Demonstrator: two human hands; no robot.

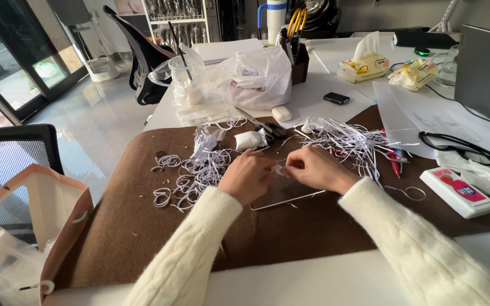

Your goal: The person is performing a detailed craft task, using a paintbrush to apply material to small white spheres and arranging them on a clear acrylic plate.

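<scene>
Together, left hand [249,175] and right hand [312,168] pinch a small white paper strip [279,168] between fingertips, steadying it over the brown felt mat [126,226], near curled paper scraps [191,173].

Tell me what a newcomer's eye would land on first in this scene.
First, the two hands in cream knitted sleeves at the middle of the brown felt mat: the left hand and right hand meet, pinching a small white scrap over a clear plastic sheet. Next, the white paper litter: curled paper loops left of the hands and a heap of thin straight paper strips behind the right hand. Grey-handled scissors lie just beyond.
</scene>
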